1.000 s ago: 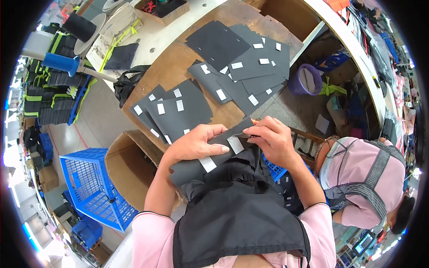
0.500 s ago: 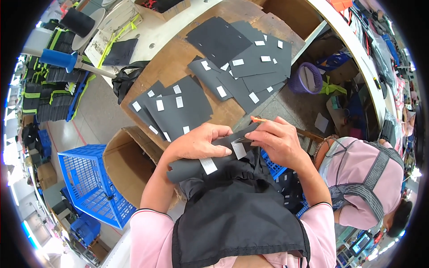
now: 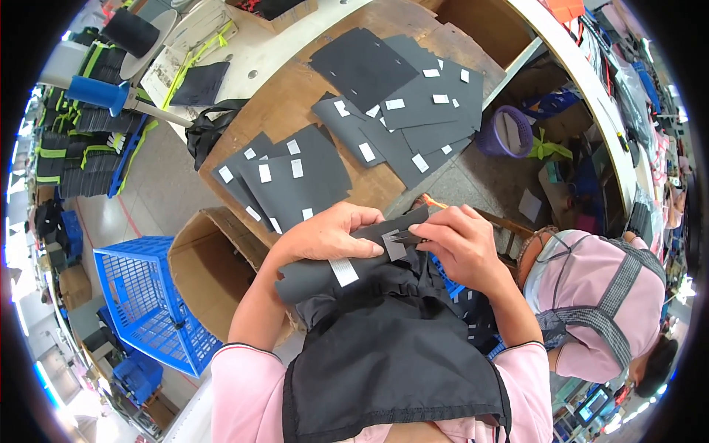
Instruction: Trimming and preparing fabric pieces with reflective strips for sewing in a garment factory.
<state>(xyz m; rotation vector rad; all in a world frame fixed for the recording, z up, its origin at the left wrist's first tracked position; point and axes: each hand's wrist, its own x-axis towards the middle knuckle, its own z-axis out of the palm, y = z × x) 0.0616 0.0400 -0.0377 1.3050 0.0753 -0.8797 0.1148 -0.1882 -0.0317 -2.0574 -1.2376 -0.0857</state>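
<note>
My left hand covers much of the black fabric piece; right hand hides its end.

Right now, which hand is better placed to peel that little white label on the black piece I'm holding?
Probably the right hand: its fingertips already pinch at the white label near the edge of the black fabric piece. The left hand lies flat over the piece, pinning it, so it seems busy steadying.

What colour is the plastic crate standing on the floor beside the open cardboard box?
The crate is bright blue with an open grid pattern, seen best in the head view.
</note>
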